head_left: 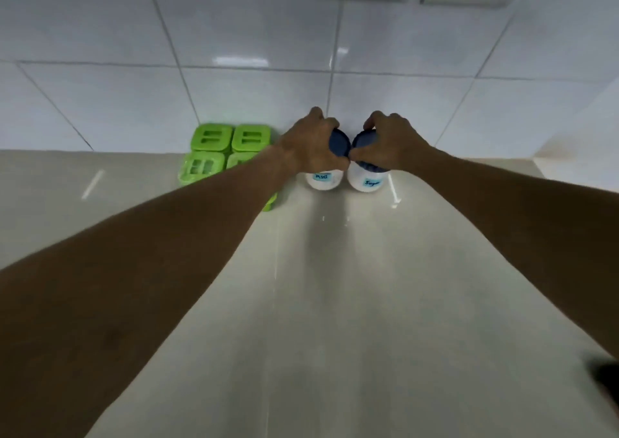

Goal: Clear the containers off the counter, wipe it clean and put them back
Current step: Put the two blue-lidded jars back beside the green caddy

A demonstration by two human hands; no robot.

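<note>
Against the far wall, on the counter [335,303], two upright blue-lidded jars stand touching, just right of the green boxes [214,146]. Directly under the left hand [308,144] is the left jar [323,179]; under the right hand [388,142], the right jar [366,181]; arms uncrossed. Each hand curls down over its jar's top, grasping it from above. Judgement: a straight lift serves; whether either base is clear of the counter cannot be told.

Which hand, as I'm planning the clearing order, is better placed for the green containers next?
Left, probably: the left hand grips the MSG jar next to the green containers; the right hand holds the Sugar jar farther away.
</note>
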